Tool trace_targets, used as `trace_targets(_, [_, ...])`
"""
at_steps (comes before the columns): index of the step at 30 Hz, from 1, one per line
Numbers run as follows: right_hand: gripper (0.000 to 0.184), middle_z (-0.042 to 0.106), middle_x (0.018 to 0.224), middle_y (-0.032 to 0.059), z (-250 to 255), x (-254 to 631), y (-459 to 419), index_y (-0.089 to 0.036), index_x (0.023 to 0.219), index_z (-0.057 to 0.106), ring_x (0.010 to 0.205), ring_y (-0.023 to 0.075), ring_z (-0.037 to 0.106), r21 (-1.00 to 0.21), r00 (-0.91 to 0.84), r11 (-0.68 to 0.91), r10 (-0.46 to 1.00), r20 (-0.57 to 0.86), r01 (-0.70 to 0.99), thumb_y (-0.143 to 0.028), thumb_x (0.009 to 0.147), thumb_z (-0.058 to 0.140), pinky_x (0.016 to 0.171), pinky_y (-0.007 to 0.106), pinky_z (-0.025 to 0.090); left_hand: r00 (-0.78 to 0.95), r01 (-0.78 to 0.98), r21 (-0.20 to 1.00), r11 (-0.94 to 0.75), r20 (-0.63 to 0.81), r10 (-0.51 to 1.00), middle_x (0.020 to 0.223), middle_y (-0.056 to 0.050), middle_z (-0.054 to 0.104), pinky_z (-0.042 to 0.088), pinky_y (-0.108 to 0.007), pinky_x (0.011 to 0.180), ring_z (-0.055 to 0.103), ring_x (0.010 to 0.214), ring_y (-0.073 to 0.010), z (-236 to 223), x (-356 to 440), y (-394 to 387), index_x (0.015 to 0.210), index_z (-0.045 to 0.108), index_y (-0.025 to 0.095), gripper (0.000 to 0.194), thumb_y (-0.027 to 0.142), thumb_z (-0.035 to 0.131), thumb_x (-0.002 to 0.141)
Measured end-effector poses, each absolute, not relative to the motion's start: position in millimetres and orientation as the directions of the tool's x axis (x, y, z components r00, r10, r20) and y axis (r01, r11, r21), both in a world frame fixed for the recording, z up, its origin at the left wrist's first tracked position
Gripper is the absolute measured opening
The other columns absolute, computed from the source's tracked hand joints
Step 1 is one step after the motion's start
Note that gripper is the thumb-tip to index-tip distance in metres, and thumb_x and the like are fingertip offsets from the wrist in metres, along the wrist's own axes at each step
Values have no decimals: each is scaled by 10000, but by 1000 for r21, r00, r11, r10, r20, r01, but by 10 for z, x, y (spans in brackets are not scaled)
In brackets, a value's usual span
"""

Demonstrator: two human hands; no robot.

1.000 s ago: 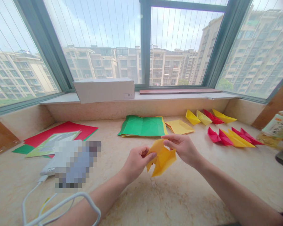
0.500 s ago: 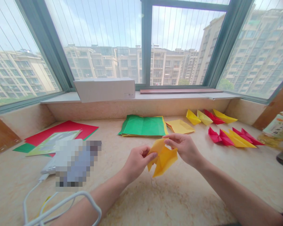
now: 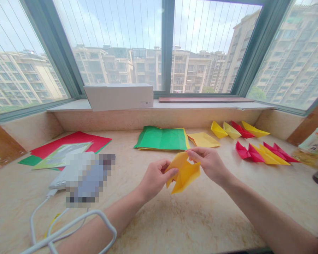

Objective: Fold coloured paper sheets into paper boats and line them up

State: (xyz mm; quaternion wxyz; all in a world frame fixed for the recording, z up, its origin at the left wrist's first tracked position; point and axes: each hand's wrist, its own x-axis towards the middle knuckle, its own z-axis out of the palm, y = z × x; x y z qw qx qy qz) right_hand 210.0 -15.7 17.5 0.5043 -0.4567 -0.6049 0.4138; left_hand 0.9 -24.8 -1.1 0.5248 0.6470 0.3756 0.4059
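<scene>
1. Stone counter [image 3: 159,229]: the landmark, the green paper [image 3: 163,138], lies near its back wall, yellow edges showing beneath.
2. Red paper [image 3: 95,141]: left of the green paper, with a printed card [image 3: 49,159] on it, the print unreadable.
3. White box [image 3: 119,97]: on the ledge, behind and left of the green paper. It is closed, its contents hidden; small print and a square code at the lower right are too small to read.
4. Bottle [image 3: 314,145]: far right of the green paper, yellowish inside; the label's dark characters are too blurred to read.
5. Left hand [image 3: 157,176]: in front of the green paper, thumb and fingers pinching the left side of the yellow folded paper [image 3: 187,176].
6. Right hand [image 3: 206,160]: right of that, thumb and fingertips pinching the upper edge.
7. Yellow folded paper: held up before the green paper, its folds partly open.
8. Small folded shapes [image 3: 231,130]: red and yellow, in two rows right of the green paper.
</scene>
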Motion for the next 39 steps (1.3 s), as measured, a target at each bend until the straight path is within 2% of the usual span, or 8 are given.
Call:
trace_targets(5, [336, 666, 715, 26, 147, 2109, -128, -166, 815, 753, 639, 128, 558, -978, -30, 209, 978, 208, 24, -498, 771, 725, 579, 240, 407, 425, -1, 991, -135, 123, 897, 785, -80, 714, 516, -252, 611, 662, 658, -160, 16, 13, -263, 891, 653, 108, 381, 485, 629, 849])
trace_targets(9, [347, 642, 702, 19, 133, 2110, -96, -162, 835, 748, 603, 116, 538, -984, -15, 160, 987, 162, -80, -501, 762, 737, 542, 232, 377, 491, -74, 993, -92, 116, 863, 865, -101, 729, 565, -323, 731, 703, 749, -197, 30, 29, -271, 945, 679, 103, 442, 522, 548, 894])
trace_targets(15, [363, 634, 696, 15, 136, 2123, -104, -152, 854, 739, 557, 107, 533, -982, -11, 118, 993, 121, -145, -501, 757, 745, 513, 230, 372, 514, -93, 994, -54, 94, 853, 882, -93, 745, 575, -337, 757, 723, 793, -218, -42, 33, -226, 973, 689, 111, 365, 455, 634, 862])
trace_targets(23, [357, 662, 711, 19, 159, 2106, -110, -160, 843, 709, 575, 114, 556, -984, 24, 149, 989, 148, -100, -502, 750, 742, 516, 224, 403, 489, -71, 996, -48, 77, 869, 842, -78, 749, 576, -315, 729, 721, 786, -210, -28, 15, -197, 928, 688, 114, 314, 414, 677, 832])
trace_targets(28, [359, 711, 881, 48, 170, 2081, -116, -177, 833, 656, 651, 127, 606, -983, -4, 180, 984, 180, -37, -523, 759, 722, 560, 227, 448, 493, -81, 996, -31, 68, 867, 852, -84, 748, 573, -318, 728, 721, 787, -208, -10, 24, -217, 931, 663, 114, 295, 392, 673, 833])
trace_targets(33, [381, 690, 694, 1, 148, 2031, -131, -205, 864, 580, 537, 128, 603, -985, -120, 71, 989, 91, -156, -546, 764, 715, 503, 222, 447, 512, -65, 998, -12, 44, 858, 811, -82, 742, 530, -256, 633, 696, 677, -168, 2, 51, -278, 1001, 619, 113, 340, 368, 713, 798])
trace_targets(36, [398, 699, 715, 5, 115, 2011, -131, -205, 945, 610, 566, 127, 621, -971, -67, 95, 991, 112, -219, -579, 816, 650, 527, 219, 467, 526, -85, 996, 19, 29, 850, 795, -81, 735, 510, -238, 604, 691, 662, -166, -6, 66, -284, 981, 609, 115, 344, 361, 733, 776])
trace_targets(39, [522, 732, 815, 52, 86, 1989, -133, -206, 1125, 601, 670, 175, 673, -958, -111, 51, 990, 86, -284, -655, 885, 486, 608, 282, 523, 453, -141, 988, 55, 15, 892, 830, -81, 736, 547, -297, 666, 707, 692, -189, -15, 73, -264, 1036, 573, 131, 378, 383, 713, 792])
